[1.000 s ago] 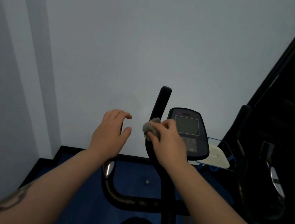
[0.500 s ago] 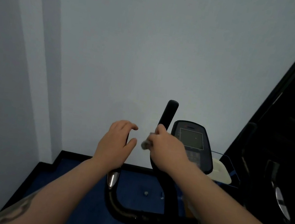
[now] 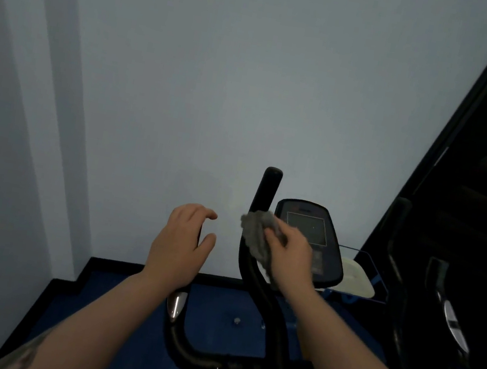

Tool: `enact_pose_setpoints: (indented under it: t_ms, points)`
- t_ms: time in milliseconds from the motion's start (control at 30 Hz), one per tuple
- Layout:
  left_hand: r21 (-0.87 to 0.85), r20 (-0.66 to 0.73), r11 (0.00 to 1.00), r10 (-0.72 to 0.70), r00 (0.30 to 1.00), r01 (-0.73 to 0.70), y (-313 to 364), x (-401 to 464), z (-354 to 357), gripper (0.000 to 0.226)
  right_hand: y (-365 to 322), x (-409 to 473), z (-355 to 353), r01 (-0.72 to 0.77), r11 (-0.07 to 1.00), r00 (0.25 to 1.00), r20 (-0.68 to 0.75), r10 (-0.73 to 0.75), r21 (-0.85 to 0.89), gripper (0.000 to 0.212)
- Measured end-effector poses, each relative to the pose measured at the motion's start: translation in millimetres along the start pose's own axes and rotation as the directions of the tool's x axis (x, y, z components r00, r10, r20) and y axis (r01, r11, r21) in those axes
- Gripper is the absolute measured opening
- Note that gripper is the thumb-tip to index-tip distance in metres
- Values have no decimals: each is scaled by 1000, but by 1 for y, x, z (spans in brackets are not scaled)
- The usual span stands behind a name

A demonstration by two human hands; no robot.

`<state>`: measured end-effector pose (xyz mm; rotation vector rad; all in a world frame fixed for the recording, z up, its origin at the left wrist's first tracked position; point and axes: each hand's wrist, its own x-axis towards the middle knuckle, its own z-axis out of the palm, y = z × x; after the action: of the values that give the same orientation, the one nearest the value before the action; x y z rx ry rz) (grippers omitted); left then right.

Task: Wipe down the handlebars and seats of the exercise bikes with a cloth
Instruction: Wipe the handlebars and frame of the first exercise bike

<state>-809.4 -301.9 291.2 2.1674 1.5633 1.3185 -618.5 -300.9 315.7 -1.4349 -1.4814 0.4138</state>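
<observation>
The exercise bike's black handlebars rise in front of me, with the console to the right of them. My right hand holds a grey cloth and presses it against the right upright grip, just below the grip's top. My left hand curls loosely round the left grip. Only a dark sliver of that grip shows between the fingers and thumb. A chrome sensor pad sits just below this hand. The seat is out of view.
A pale wall stands close ahead and to the left. Below is a blue floor with a black skirting edge. Dark gym equipment crowds the right side. A white tray in a blue frame sits behind the console.
The cloth, mostly hidden under my right hand half a second ago, now shows spread along the right grip. My left hand has stayed on its grip.
</observation>
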Motion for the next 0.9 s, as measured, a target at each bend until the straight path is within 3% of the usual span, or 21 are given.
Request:
enact_pose_setpoints:
  t_ms: [133,233,300,367,433,467,567,633,700,767,867,900]
  points:
    - [10,2,1000,6,1000,-6,1,1,-1,29,-20,41,-12,5,983,977,-211,34,182,21]
    - [11,3,1000,-5,1000,5,0,0,0,29,-33,44,6,7,975,990,-137,25,223,19]
    - [7,4,1000,-3,1000,3,0,0,0,29,-24,26,11,-27,994,992,-120,40,107,25]
    - [8,-1,1000,-2,1000,2,1,0,0,29,-9,9,2,-105,993,992,59,108,-44,27]
    - [8,-8,1000,-5,1000,5,2,0,-1,29,-1,6,-17,-208,966,935,260,243,-155,17]
    - [8,-9,1000,-6,1000,6,2,0,-1,29,-3,11,-25,-206,959,932,261,253,-194,11]
    - [13,-4,1000,-14,1000,14,4,0,-1,29,-26,25,-35,-72,991,997,-6,72,-116,9]
    - [15,6,1000,-21,1000,21,4,0,-2,29,-42,20,-24,-46,999,998,-40,45,-12,10]
    - [13,18,1000,-17,1000,17,3,1,-3,29,-34,3,-7,-12,994,1000,22,14,-108,10]
    - [14,28,1000,-16,999,16,2,2,-4,29,-20,-16,-7,135,934,977,201,-70,-330,11]
    - [17,29,1000,-20,999,20,3,2,-4,29,-21,-8,-40,166,920,891,454,15,-356,8]
    - [16,27,1000,-19,999,19,4,1,-4,29,-25,1,-49,153,920,879,476,41,-362,8]
